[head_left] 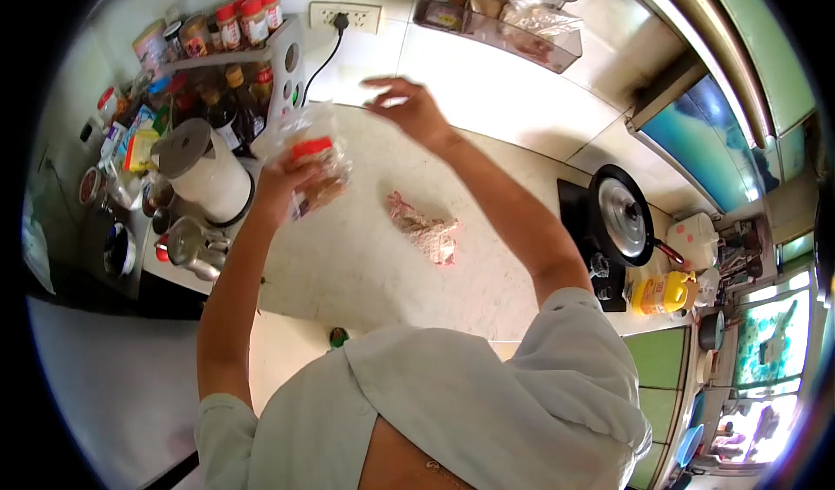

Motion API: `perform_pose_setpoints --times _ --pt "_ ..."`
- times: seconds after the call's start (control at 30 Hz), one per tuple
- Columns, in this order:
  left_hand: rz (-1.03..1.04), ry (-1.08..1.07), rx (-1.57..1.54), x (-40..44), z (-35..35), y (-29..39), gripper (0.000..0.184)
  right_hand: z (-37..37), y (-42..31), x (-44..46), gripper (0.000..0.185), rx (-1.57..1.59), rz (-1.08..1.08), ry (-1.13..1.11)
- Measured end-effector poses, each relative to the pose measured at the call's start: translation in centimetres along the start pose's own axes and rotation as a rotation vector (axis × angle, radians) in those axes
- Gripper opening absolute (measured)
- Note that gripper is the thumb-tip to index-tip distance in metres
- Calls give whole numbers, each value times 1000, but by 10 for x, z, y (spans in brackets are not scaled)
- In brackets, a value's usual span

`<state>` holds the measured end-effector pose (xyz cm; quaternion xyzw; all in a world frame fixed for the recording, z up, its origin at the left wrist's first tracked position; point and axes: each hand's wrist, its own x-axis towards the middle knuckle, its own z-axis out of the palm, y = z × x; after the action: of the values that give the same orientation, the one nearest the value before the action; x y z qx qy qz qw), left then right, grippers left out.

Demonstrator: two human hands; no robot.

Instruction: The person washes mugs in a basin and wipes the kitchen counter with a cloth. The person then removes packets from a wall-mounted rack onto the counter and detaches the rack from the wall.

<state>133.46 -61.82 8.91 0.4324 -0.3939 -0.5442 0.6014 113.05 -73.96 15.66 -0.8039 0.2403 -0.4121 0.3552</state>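
Observation:
My left hand (291,181) is closed around a clear plastic bag (326,155) with a red patch and brownish contents, held above the left part of the counter. The contents' kind cannot be made out. My right hand (409,112) is raised near the tiled wall, right of the bag and apart from it. Its fingers are partly stretched out with a gap between them, and I see nothing in them. Between my arms, a crumpled pinkish-white bundle (424,229), perhaps a bag or cloth, lies on the pale counter (348,273).
At the left stand a white kettle (204,173), a metal pot (196,245) and a rack (252,55) with jars and bottles. A plugged cord (330,55) hangs by the wall. Right are a lidded pan (619,216) on the stove and a yellow oil jug (663,293).

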Motion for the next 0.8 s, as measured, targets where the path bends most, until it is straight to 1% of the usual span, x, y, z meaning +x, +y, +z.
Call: perform_pose_setpoints --times 0.03,0.07,0.1,0.13,0.17,0.2,0.23,0.27,0.3,0.33,0.4,0.43,0.5,0.53,0.57,0.63,0.7,0.77,0.8 --pt "-21 50 -11 -2 -8 -6 35 -25 4 13 31 -55 -104 90" --pt "-11 45 -9 -6 -14 -9 35 -53 -6 26 31 -48 -25 152" --pt "-5 59 22 -12 -20 -12 34 -82 17 48 25 -172 -139 297" --pt "4 74 53 -15 -23 -14 33 -105 -15 55 20 -460 -100 376" --pt "14 75 54 -18 -25 -15 33 -126 -3 75 23 -590 -314 532" --pt "5 92 85 -21 -26 -16 33 -139 -5 87 28 -594 -184 531" --pt "-6 109 116 -23 -27 -18 32 -145 -3 101 39 -897 -200 561" --pt "-12 108 37 -22 -31 -26 33 -146 2 109 46 -1028 -104 568" --pt "-4 110 38 -24 -29 -25 33 -138 -8 116 54 -1157 -5 574" --pt "6 127 31 -26 -25 -25 34 -129 -7 123 54 -1155 -13 578" --pt "4 140 -1 -27 -20 -24 35 -117 -4 137 54 -1515 315 424" --pt "10 143 2 -29 -19 -22 35 -121 0 148 54 -1512 309 429" --pt "2 160 1 -34 -18 -15 35 -130 6 166 38 -1270 430 347" --pt "19 169 -11 -34 -21 -18 32 -132 -15 160 32 -1264 484 315" --pt "12 172 -11 -36 -24 -19 32 -137 -13 157 32 -1262 488 309" --pt "-7 204 -26 -43 -24 -11 29 -160 -7 154 36 -1284 344 595" --pt "-36 251 0 -47 -23 -6 28 -208 26 171 29 -966 280 813" --pt "1 240 -19 -43 -30 -10 29 -219 7 160 18 -428 215 972" --pt "2 237 -20 -42 -30 -9 29 -222 8 165 16 209 -45 987"
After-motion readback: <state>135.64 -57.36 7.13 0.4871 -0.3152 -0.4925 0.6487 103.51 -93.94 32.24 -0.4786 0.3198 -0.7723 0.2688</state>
